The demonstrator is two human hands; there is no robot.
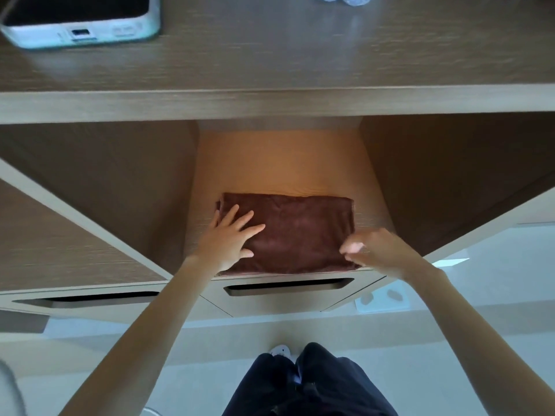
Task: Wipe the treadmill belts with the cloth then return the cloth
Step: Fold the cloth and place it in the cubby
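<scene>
The wooden desk (pixel 300 55) had a lit shelf (pixel 279 163) beneath its top, and the folded brown cloth (pixel 300 232) lay at the shelf's near edge. The left hand (pixel 228 241) rested spread flat on the cloth's left part, apparently steadying it. The right hand (pixel 369 247) pinched its near right corner, likely to straighten or lift it.

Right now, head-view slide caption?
Left hand flat on folded brown cloth in lit wooden cubby; right hand pinches its near corner.

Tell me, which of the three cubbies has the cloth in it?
The middle cubby, lit warm orange: the folded brown cloth lies on its floor. The left cubby and right cubby are unlit.
</scene>
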